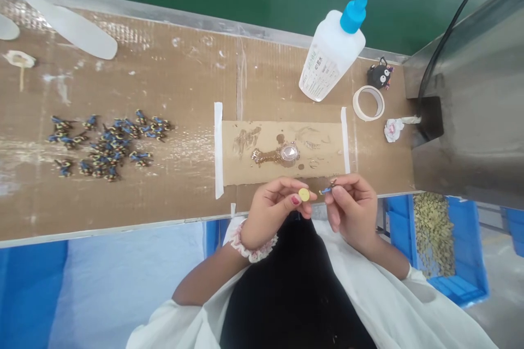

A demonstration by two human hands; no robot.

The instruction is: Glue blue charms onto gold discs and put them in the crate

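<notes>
Between the thumb and fingers of my left hand (pixel 280 207) is a small round yellow disc (pixel 303 194). My right hand (pixel 352 208) pinches a tiny blue figurine (pixel 326 190) with dark and yellowish parts. The two pieces are close together but apart, in front of the table's near edge. Just beyond my hands, a cardboard sheet (pixel 241 172) is taped down at both ends. On it lies a clear, glossy puddle (pixel 290 152) with a wet streak running left. Many similar blue figurines (pixel 110 147) lie heaped on the left of the table.
A white bottle (pixel 331 54) with a blue nozzle stands behind the sheet. Near it are a tape roll (pixel 368 103), a black ornament (pixel 380 74) and a flower-shaped piece (pixel 393 130). Metal panelling (pixel 475 71) borders the right. A blue bin (pixel 466 245) below holds many yellowish pieces.
</notes>
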